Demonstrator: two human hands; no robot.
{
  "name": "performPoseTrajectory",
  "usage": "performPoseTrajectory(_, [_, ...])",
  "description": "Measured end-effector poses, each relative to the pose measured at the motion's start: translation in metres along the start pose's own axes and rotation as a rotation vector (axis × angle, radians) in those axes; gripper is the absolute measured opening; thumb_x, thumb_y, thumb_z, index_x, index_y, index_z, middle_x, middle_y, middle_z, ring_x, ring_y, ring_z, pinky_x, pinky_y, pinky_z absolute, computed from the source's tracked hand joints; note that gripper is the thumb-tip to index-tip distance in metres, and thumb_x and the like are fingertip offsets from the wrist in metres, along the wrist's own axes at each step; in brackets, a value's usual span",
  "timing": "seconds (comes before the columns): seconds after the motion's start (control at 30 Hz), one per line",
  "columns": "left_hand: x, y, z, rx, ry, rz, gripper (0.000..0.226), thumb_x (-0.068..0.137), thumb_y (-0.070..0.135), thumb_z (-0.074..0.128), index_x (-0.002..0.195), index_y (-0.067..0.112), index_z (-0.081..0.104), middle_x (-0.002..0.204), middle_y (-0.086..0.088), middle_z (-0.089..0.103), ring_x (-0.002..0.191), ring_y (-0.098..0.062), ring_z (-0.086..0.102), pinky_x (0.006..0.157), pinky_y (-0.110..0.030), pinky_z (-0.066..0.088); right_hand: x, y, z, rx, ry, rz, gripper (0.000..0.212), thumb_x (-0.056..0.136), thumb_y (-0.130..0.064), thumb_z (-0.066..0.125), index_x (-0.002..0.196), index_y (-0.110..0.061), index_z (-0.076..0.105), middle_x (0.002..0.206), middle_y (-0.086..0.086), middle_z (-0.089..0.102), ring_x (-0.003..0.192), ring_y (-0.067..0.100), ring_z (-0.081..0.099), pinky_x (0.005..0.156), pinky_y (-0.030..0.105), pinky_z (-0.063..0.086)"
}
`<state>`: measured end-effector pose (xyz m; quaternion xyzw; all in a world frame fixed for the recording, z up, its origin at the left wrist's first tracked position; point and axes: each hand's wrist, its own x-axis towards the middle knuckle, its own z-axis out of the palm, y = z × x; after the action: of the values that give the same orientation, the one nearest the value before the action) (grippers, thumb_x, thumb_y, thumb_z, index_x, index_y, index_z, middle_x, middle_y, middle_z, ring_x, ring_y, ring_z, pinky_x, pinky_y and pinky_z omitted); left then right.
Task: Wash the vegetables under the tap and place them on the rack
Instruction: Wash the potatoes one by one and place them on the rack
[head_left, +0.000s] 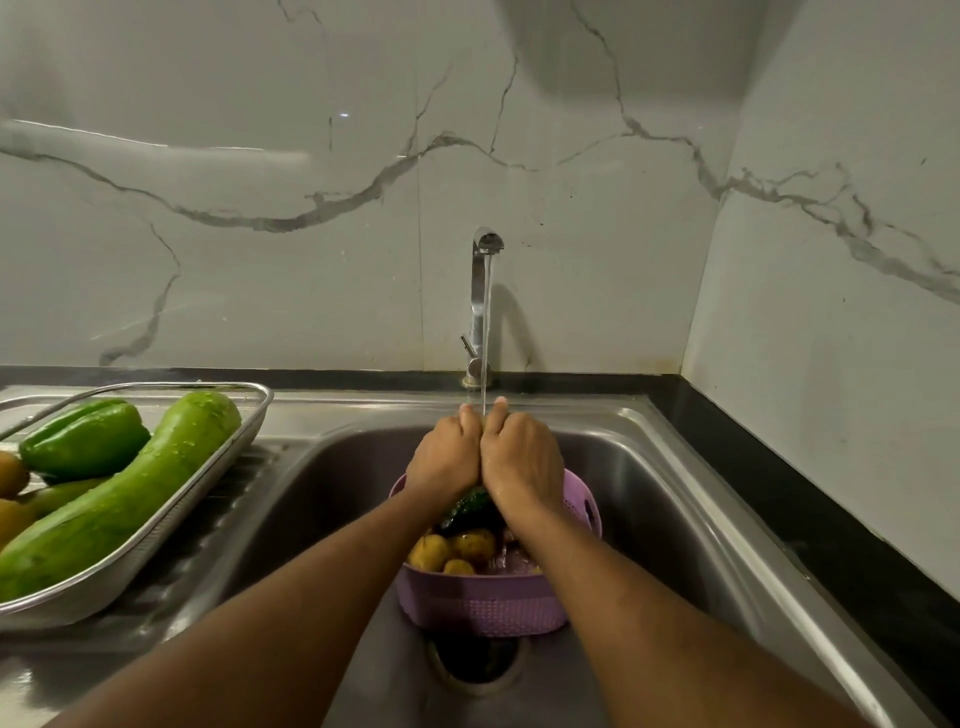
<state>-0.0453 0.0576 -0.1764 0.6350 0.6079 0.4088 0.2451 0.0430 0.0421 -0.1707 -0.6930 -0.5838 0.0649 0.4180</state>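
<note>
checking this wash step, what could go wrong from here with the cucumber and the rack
1. Both hands, left hand and right hand, grip a wet dark cucumber under the tap stream; it may slip into the purple colander below.
2. The rack already holds a big gourd and a pepper, so space is tight and the cucumber could roll off.

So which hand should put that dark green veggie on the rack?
Probably the left hand: the metal mesh rack sits on its side. Both hands grip the dark green vegetable; the right hand would reach across.
</note>
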Motion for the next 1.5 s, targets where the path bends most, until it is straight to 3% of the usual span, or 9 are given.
performPoseTrajectory(0.27, [-0.004, -0.012, 0.0, -0.219, 0.086, 0.041, 0.057, 0.112, 0.045, 0.022, 0.094, 0.015, 0.067, 0.088, -0.006, 0.071, 0.088, -0.02, 0.068, 0.085, -0.044, 0.056, -0.001, 0.004, 0.006, 0.012, 0.009, -0.331, 0.033, 0.111, -0.04, 0.029, 0.114, -0.018, 0.053, 0.084, -0.004, 0.06, 0.072, 0.012, 0.057, 0.064, 0.026, 0.043])
performPoseTrajectory(0.5, [-0.01, -0.005, -0.003, 0.013, 0.149, 0.489, 0.034, 0.109, 0.046, 0.027, 0.136, 0.029, 0.041, 0.117, 0.002, 0.044, 0.089, -0.006, 0.056, 0.071, -0.02, 0.049, 0.007, -0.019, -0.008, 0.765, -0.44, 0.635, 0.056, 0.109, -0.05, 0.029, 0.09, -0.014, 0.067, 0.066, 0.003, 0.06, 0.05, 0.013, 0.05, 0.044, 0.024, 0.039])
performPoseTrajectory(0.57, [-0.01, -0.012, -0.005, 0.088, 0.097, 0.516, 0.037, 0.109, 0.049, 0.027, 0.138, 0.03, 0.037, 0.12, 0.001, 0.046, 0.088, -0.009, 0.059, 0.074, -0.026, 0.054, 0.007, -0.012, -0.012, 0.788, -0.529, 0.683, 0.056, 0.108, -0.05, 0.03, 0.081, -0.015, 0.064, 0.055, 0.001, 0.054, 0.042, 0.011, 0.043, 0.038, 0.023, 0.034])
performPoseTrajectory(0.7, [-0.016, -0.018, -0.004, 0.177, -0.006, 0.379, 0.044, 0.103, 0.062, 0.021, 0.13, 0.03, 0.036, 0.103, 0.006, 0.066, 0.085, -0.011, 0.065, 0.081, -0.038, 0.058, 0.011, -0.001, -0.017, 0.284, -0.257, 0.355, 0.047, 0.111, -0.037, 0.03, 0.11, -0.008, 0.067, 0.098, 0.009, 0.064, 0.087, 0.023, 0.064, 0.07, 0.029, 0.043])
performPoseTrajectory(0.87, [-0.02, -0.004, 0.01, -0.216, -0.122, -0.013, 0.049, 0.111, 0.047, 0.018, 0.118, 0.019, 0.058, 0.105, -0.005, 0.069, 0.099, -0.019, 0.066, 0.092, -0.045, 0.055, 0.004, 0.01, -0.011, -0.015, -0.143, 0.074, 0.049, 0.111, -0.041, 0.029, 0.088, -0.015, 0.063, 0.078, -0.002, 0.061, 0.065, 0.004, 0.051, 0.051, 0.022, 0.031])
performPoseTrajectory(0.97, [-0.018, 0.002, 0.005, -0.417, -0.201, -0.323, 0.045, 0.113, 0.033, 0.018, 0.114, 0.011, 0.057, 0.099, -0.011, 0.065, 0.09, -0.017, 0.061, 0.072, -0.031, 0.05, -0.001, 0.005, -0.01, -0.147, -0.12, -0.151, 0.046, 0.112, -0.039, 0.028, 0.095, -0.018, 0.065, 0.079, -0.006, 0.055, 0.068, 0.007, 0.051, 0.057, 0.023, 0.033])
performPoseTrajectory(1.07, [-0.015, -0.004, 0.0, -0.442, -0.201, -0.379, 0.042, 0.113, 0.029, 0.024, 0.121, 0.007, 0.058, 0.102, -0.013, 0.066, 0.092, -0.02, 0.062, 0.078, -0.033, 0.052, -0.001, -0.002, -0.003, -0.193, -0.156, -0.257, 0.039, 0.112, -0.034, 0.032, 0.107, -0.016, 0.066, 0.094, -0.003, 0.052, 0.081, 0.014, 0.052, 0.072, 0.027, 0.036])
performPoseTrajectory(1.27, [-0.014, -0.016, -0.001, -0.026, -0.005, 0.033, 0.036, 0.112, 0.033, 0.031, 0.096, 0.025, 0.062, 0.095, 0.002, 0.069, 0.09, -0.012, 0.064, 0.088, -0.037, 0.055, 0.002, 0.002, -0.002, -0.011, -0.201, -0.093, 0.044, 0.111, -0.039, 0.036, 0.086, -0.017, 0.064, 0.079, -0.003, 0.06, 0.074, 0.013, 0.058, 0.064, 0.025, 0.04])
performPoseTrajectory(1.5, [-0.016, -0.02, -0.022, 0.382, 0.04, 0.515, 0.041, 0.107, 0.05, 0.021, 0.104, 0.027, 0.055, 0.084, 0.008, 0.061, 0.074, -0.012, 0.059, 0.075, -0.038, 0.051, 0.004, 0.004, -0.015, 0.452, -0.668, 0.599, 0.057, 0.108, -0.051, 0.026, 0.087, -0.012, 0.061, 0.059, 0.003, 0.052, 0.042, 0.011, 0.038, 0.039, 0.023, 0.03])
